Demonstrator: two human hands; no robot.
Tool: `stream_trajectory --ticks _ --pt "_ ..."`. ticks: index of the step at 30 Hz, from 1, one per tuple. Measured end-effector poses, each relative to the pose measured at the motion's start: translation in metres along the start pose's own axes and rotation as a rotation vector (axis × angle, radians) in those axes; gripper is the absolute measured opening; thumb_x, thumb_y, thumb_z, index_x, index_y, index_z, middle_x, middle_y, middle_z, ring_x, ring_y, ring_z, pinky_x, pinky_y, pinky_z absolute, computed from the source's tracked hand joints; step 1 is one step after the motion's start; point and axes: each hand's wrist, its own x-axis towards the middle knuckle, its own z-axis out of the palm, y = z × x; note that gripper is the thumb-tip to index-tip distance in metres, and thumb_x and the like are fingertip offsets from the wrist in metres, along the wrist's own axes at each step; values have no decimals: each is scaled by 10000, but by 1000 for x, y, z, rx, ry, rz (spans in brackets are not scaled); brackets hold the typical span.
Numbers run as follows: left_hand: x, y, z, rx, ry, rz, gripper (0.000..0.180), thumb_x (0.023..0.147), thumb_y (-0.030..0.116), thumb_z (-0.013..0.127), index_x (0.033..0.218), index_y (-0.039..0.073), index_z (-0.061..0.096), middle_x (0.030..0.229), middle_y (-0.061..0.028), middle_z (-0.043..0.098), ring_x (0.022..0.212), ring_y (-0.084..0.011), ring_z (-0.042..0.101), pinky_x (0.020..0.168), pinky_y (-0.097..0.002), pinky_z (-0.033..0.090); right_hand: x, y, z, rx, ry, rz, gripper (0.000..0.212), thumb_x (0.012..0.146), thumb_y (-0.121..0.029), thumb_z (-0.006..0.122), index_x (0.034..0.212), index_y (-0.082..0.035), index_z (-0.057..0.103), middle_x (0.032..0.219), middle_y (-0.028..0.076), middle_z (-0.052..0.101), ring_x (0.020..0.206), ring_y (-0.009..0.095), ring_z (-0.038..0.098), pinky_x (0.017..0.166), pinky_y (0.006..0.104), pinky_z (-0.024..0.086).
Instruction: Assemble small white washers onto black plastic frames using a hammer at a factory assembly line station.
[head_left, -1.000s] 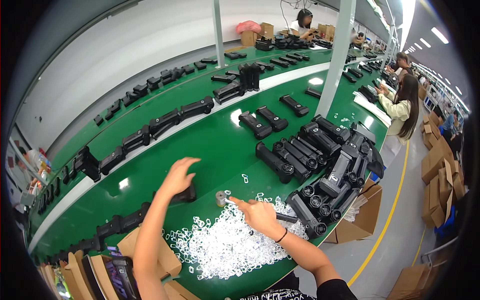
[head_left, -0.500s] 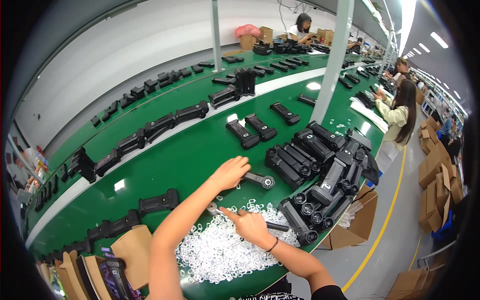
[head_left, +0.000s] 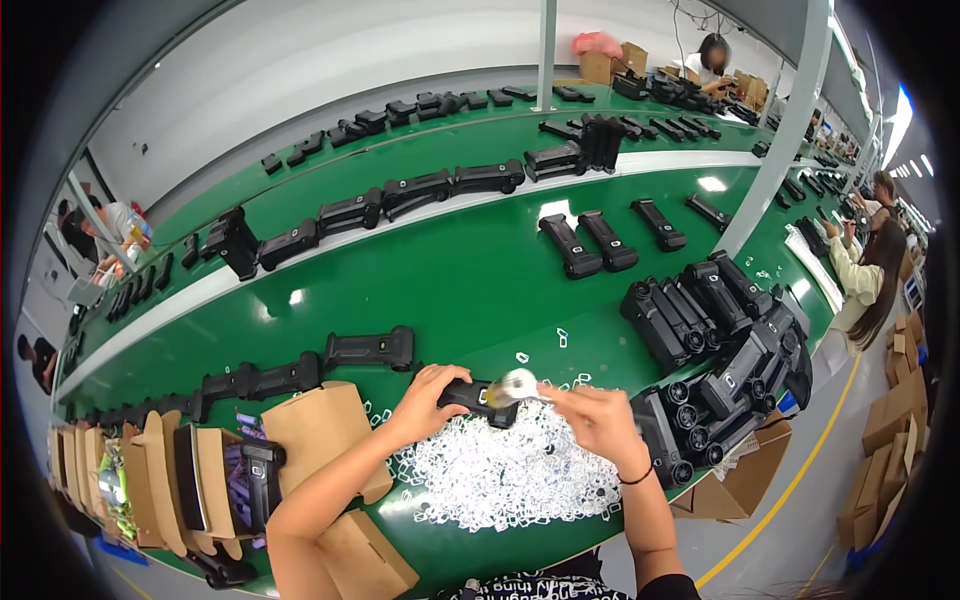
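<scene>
My left hand (head_left: 430, 405) is closed on one end of an elongated black plastic housing (head_left: 503, 417), which lies at the far edge of a pile of small clear-white ring-shaped pieces (head_left: 510, 485). One pale ring shows on the housing's upper face. Closed round the handle of a small hammer, my right hand (head_left: 600, 415) is just to the right of that housing. The round hammer head (head_left: 517, 385) is smeared by motion and overlaps the housing's right end; whether they touch I cannot tell. My right fingers hide most of the handle.
At right, many black housings (head_left: 690, 320) are stacked by the green bench's edge. Several more (head_left: 605, 240) lie beyond the pile and in a row at left (head_left: 370, 348). Open cardboard boxes (head_left: 325, 430) stand at near left. A metal post (head_left: 785, 130) rises at right. Co-workers sit farther off.
The view has swung left. My left hand has brought the housing nearer, to the pile's far edge, and the hammer has moved from above the pile to over the housing.
</scene>
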Motion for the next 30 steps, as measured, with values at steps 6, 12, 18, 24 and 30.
stream_trajectory --ticks 6,12,18,24,30 --pt "-2 -14 7 -132 -6 23 178 753 62 718 922 116 702 1183 -69 613 1139 -283 520 1074 -473 295 9 -15 -7 -46 -264 -13 462 743 -34 660 1143 -264 688 524 43 460 453 189 481 431 316 386" --pt "-5 -4 3 -19 8 34 199 743 70 727 928 145 723 1162 -48 625 1124 -265 532 1046 -485 310 13 -27 -14 163 63 180 479 751 23 682 1177 -197 672 554 80 455 453 200 417 448 311 341" --pt "1 -9 17 -41 67 157 141 721 124 756 850 154 708 1104 8 626 1006 -232 534 930 -370 372 -18 -42 -22 16 278 85 447 664 74 676 1079 -90 705 564 71 483 452 216 455 444 315 349" --pt "-1 2 14 1 -57 1 114 745 190 746 823 138 681 1102 -5 617 1090 -222 532 1010 -408 321 -26 -35 -12 -236 -143 104 458 712 26 655 1128 -162 686 595 110 539 473 279 519 460 368 394" --pt "10 6 15 2 -92 -7 69 777 154 700 786 99 659 1056 -16 613 1047 -224 542 979 -393 337 -27 -15 15 -130 -1 225 404 749 -29 656 1123 -180 686 608 123 563 512 313 547 476 401 411"
